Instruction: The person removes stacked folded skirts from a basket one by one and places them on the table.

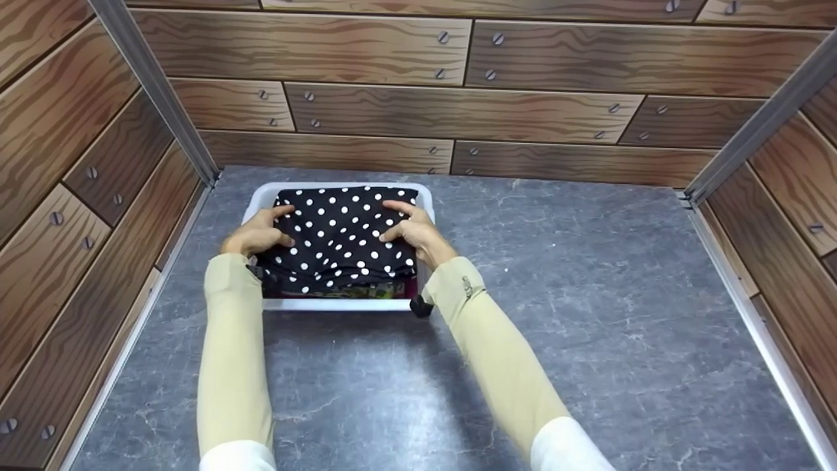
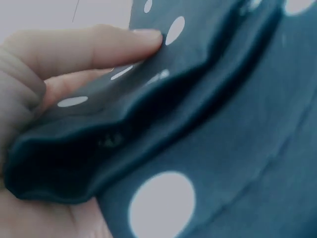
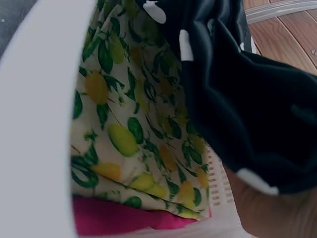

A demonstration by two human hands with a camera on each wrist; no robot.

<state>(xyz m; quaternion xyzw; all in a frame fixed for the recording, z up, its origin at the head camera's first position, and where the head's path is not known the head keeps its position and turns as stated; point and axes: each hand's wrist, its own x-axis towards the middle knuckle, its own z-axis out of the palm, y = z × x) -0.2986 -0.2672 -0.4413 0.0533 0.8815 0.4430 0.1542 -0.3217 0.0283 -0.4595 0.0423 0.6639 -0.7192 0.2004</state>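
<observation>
Though slight overhead—right-wrist view: fruit-print cloth (image 3: 129, 119)

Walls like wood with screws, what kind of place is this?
Perhaps a small work booth rather than an ordinary room: the walls look printed with planks and screws, metal posts stand in the corners, and a grey surface spreads between them.

Bare left hand (image 1: 259, 233) and bare right hand (image 1: 420, 234) kinda face each other, both gripping (beige-sleeved arms (image 1: 235, 347) stretched out behind them).
</observation>
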